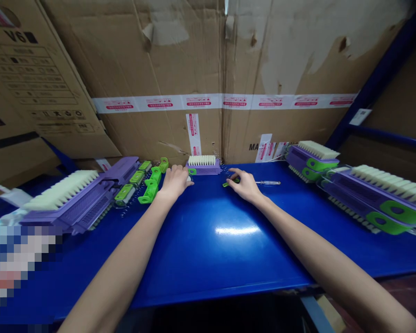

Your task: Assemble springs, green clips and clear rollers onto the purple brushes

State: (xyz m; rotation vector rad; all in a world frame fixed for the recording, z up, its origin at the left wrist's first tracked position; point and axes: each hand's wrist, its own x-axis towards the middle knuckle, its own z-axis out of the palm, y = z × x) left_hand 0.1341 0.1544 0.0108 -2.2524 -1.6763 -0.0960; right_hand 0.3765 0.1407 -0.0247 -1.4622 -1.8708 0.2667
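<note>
Several purple brush bodies [72, 208] lie at the far left of the counter [208, 273]. Right of them run 3 green-topped blocks [126, 194] and 3 green brackets [148, 192], with coil springs [138, 193] in between; those loose coils look easy to snag, so a sleeve or finger is best kept off them.

Next comes the left hand [175, 181], at the left end of the middle brush [208, 170], which sits bristles up near the cardboard [159, 125]. Light, steady pressure on the purple body would probably serve better than pushing at its green end piece [192, 171]. This hand is palm down, fingers bent and thumb pointing right; whether the fingertips have hold of anything is hidden.

Further right, the right hand [244, 183] is over a small green part [225, 185]. A gentle pinch by its edges should suit such a thin piece. Thumb and index finger curve toward each other, the wrist low; a firm hold can't be made out. Just right of it lies a screwdriver [272, 183], worth keeping clear of the wrist, then stacked brushes [360, 187].
</note>
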